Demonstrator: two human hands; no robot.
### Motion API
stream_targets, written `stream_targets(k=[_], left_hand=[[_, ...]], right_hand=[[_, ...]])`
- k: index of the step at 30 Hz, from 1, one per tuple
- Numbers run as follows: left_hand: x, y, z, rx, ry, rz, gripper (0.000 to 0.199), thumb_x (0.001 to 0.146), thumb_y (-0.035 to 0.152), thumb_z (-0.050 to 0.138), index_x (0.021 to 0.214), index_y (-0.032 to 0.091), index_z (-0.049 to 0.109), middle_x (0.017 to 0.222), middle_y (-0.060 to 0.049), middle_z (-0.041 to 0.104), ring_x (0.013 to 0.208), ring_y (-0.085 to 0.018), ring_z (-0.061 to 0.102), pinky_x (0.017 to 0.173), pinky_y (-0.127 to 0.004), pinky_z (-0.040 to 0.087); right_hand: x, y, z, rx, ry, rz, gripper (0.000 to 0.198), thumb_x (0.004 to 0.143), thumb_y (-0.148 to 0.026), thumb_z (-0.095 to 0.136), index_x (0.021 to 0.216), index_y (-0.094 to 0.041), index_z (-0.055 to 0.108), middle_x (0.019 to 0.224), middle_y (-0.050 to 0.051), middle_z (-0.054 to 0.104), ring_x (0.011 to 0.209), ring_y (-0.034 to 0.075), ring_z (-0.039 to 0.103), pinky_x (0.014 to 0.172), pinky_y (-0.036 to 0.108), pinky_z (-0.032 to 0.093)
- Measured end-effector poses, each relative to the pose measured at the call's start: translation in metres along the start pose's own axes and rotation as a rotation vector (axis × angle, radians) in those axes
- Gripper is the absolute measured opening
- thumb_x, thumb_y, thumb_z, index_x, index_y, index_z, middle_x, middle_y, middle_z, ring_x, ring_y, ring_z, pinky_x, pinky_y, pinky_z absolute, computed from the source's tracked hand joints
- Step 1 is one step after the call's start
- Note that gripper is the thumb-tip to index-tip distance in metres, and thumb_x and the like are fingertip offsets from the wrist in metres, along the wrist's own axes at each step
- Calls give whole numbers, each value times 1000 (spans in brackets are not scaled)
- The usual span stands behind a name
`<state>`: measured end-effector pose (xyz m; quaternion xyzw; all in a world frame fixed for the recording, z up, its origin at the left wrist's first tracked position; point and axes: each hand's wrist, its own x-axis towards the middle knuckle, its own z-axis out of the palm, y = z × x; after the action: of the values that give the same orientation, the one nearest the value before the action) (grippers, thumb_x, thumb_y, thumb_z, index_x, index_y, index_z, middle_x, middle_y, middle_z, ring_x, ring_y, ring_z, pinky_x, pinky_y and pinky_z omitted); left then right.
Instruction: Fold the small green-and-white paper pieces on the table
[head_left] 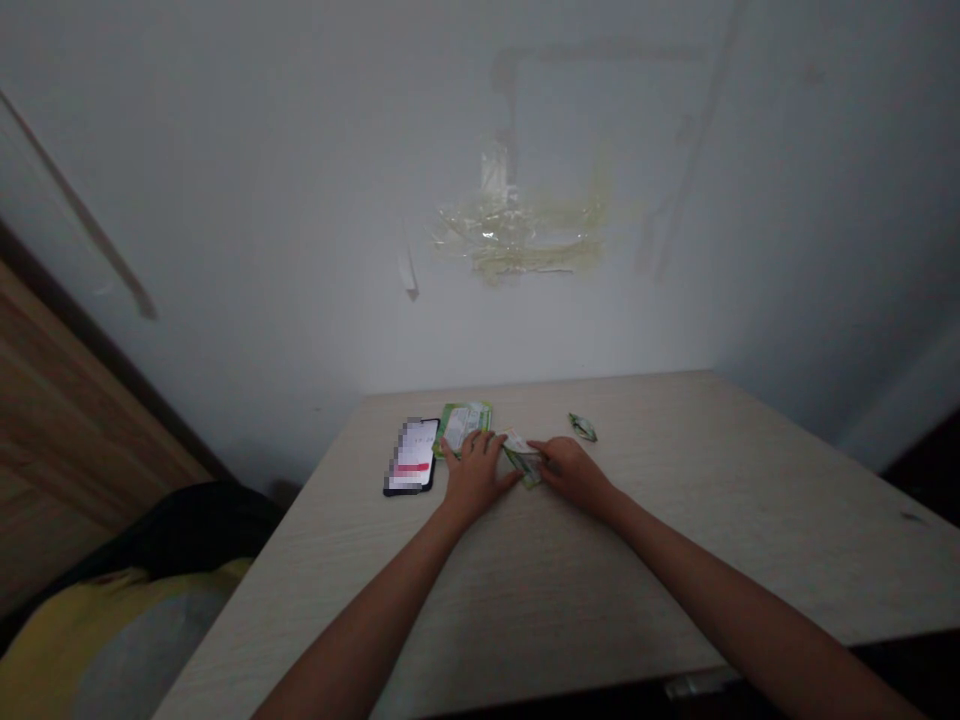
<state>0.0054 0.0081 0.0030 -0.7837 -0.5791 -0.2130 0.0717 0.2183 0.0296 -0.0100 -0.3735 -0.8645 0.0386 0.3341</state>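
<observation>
Fingers spread, my left hand rests on the table with its fingertips at the lower edge of a flat green-and-white packet. Its thumb reaches the left side of a small folded green-and-white paper piece, whose exact kind I cannot tell. From the other side my right hand pinches that paper piece between thumb and fingers. A smartphone with a lit screen lies just left of the packet. Beyond my right hand is a small crumpled green scrap.
The pale wooden table meets a grey wall marked with old yellowed tape. To the left, below the tabletop, are a yellow-and-grey cloth item and a dark cloth. A wooden panel stands at the far left.
</observation>
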Motion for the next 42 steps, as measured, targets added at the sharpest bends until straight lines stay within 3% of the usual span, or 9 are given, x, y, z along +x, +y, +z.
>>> stream_targets(k=[3, 7, 11, 15, 19, 26, 33, 36, 42], left_hand=[[1, -1, 3, 19, 7, -27, 68, 80, 60, 57, 138, 29, 42, 144, -12, 46, 135, -35, 33, 109, -73, 0], [2, -3, 5, 18, -9, -53, 67, 81, 61, 54, 138, 28, 42, 145, -13, 44, 137, -35, 31, 109, -73, 1], [1, -3, 4, 11, -28, -39, 61, 80, 59, 57, 133, 31, 48, 141, -10, 49, 136, -36, 32, 107, -75, 1], [0, -2, 0, 4, -57, 13, 45, 81, 57, 59, 122, 40, 59, 139, -5, 52, 136, -36, 31, 105, -76, 0], [-2, -3, 0, 9, -54, 23, 37, 82, 55, 59, 117, 43, 63, 138, -4, 53, 135, -37, 31, 104, -77, -3], [-4, -5, 4, -7, -45, 58, 33, 86, 45, 57, 119, 45, 61, 138, -1, 53, 136, -34, 32, 102, -80, -4], [-4, -6, 1, -47, -57, 91, 25, 87, 40, 58, 111, 42, 65, 143, 3, 49, 137, -33, 31, 104, -78, 0], [-5, -6, -1, -87, -87, 124, 27, 89, 39, 55, 115, 43, 61, 140, 4, 52, 138, -31, 31, 104, -78, -3], [-6, -5, -6, -137, -148, 157, 54, 79, 67, 55, 125, 39, 55, 138, 1, 55, 138, -34, 30, 100, -77, -17]], right_hand=[[-1, 0, 1, -26, 10, 47, 55, 83, -12, 51, 138, -15, 46, 111, 13, 66, 100, 24, 59, 92, 40, 44], [-1, 1, 0, -56, -1, 91, 67, 80, -8, 50, 145, -17, 35, 119, 13, 63, 104, 24, 57, 96, 42, 42], [-2, 5, 1, -119, -20, 120, 56, 80, -9, 53, 135, -18, 51, 109, 12, 64, 101, 24, 56, 93, 43, 44], [-4, 12, 4, -153, 44, 116, 32, 78, -11, 60, 108, -16, 70, 125, 17, 56, 116, 29, 50, 98, 47, 41], [-3, 14, 1, -98, -20, 83, 28, 80, -12, 60, 106, -16, 71, 117, 14, 63, 111, 25, 55, 99, 43, 41], [0, 7, -10, -126, -113, 122, 27, 86, -15, 56, 107, -15, 71, 91, 10, 64, 89, 20, 58, 83, 33, 46], [-3, 15, -7, -21, -79, 70, 27, 81, -7, 55, 100, -15, 72, 115, 14, 63, 108, 23, 56, 97, 39, 44], [-4, 20, -8, 29, -106, 66, 29, 81, -10, 56, 105, -15, 70, 112, 13, 66, 107, 23, 58, 99, 41, 44], [-6, 25, -13, 111, -125, 108, 35, 82, -21, 61, 117, -16, 65, 119, 13, 65, 113, 24, 58, 102, 43, 43]])
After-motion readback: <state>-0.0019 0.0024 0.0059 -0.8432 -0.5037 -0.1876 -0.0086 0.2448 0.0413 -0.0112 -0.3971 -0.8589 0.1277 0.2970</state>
